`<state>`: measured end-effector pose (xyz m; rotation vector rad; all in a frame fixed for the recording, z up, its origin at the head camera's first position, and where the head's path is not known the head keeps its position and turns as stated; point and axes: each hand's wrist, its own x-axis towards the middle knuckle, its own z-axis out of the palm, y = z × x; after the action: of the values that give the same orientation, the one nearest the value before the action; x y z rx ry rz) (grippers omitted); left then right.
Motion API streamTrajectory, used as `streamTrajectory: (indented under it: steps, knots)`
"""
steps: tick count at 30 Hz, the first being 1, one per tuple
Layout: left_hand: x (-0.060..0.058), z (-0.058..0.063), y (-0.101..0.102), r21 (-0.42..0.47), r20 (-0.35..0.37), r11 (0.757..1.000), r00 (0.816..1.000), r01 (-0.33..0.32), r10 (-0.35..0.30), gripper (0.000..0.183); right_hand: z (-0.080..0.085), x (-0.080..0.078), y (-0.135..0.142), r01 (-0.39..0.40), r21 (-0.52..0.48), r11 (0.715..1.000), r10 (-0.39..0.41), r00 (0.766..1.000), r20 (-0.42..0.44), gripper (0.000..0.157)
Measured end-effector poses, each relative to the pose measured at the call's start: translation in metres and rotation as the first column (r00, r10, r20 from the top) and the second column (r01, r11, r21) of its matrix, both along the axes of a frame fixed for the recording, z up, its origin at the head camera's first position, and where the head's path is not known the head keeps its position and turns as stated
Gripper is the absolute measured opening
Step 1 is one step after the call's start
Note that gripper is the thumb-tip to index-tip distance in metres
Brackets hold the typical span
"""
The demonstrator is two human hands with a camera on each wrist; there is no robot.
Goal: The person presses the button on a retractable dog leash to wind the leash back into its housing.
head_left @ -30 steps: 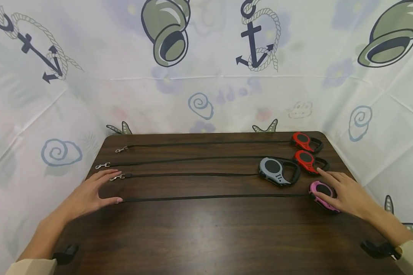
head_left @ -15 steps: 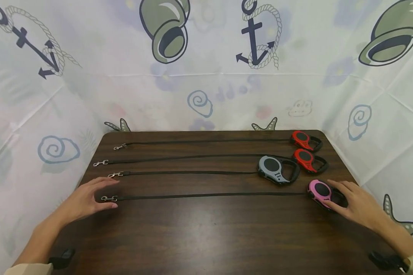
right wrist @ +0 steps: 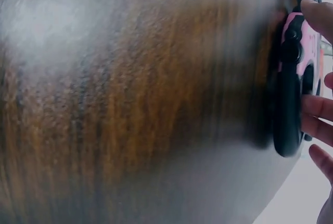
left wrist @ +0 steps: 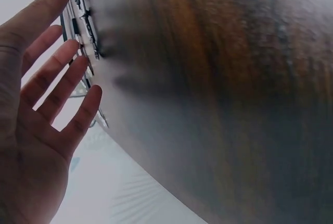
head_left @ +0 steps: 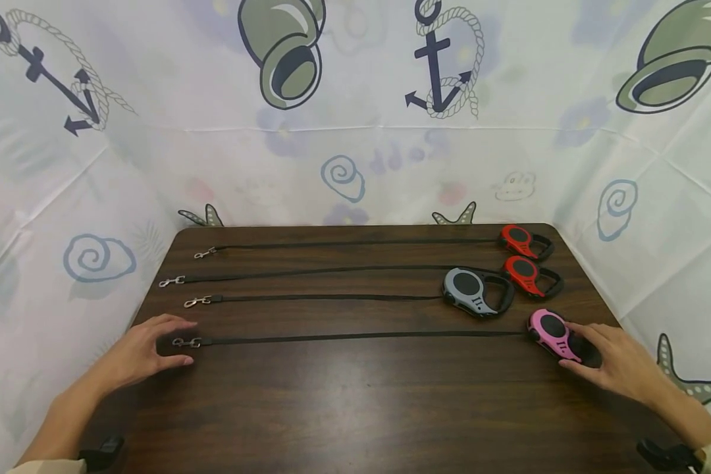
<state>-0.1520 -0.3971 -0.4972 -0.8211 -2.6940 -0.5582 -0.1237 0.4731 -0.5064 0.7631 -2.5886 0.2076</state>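
A pink retractable dog leash lies at the right, its black strap stretched left across the table to a metal snap hook. Around that hook, the thumb and fingers of my left hand are spread apart, with no grip on it. My right hand is at the pink leash's handle side, thumb and fingers loosely spread about it. In the right wrist view the thumb overlaps the pink casing and fingers lie by the black handle; whether they touch is unclear.
Behind lie a grey retractable leash and two red ones, a nearer and a farther. Their straps also run left to metal snap hooks. Patterned white cloth stands around the dark wooden table.
My left hand has drawn back left and towards me, uncovering the pink leash's hook. The right hand has slid off the pink casing towards its handle. The view has tilted slightly.
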Motion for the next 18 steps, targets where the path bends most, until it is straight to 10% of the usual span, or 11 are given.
streamTrajectory:
  steps: [18]
  knots:
    - [-0.003,-0.01,-0.01,0.0,-0.016,1.0,1.0,0.01,-0.01,0.056,-0.013,0.003,0.005,-0.014,-0.063,0.998,0.016,0.999,0.03,0.085]
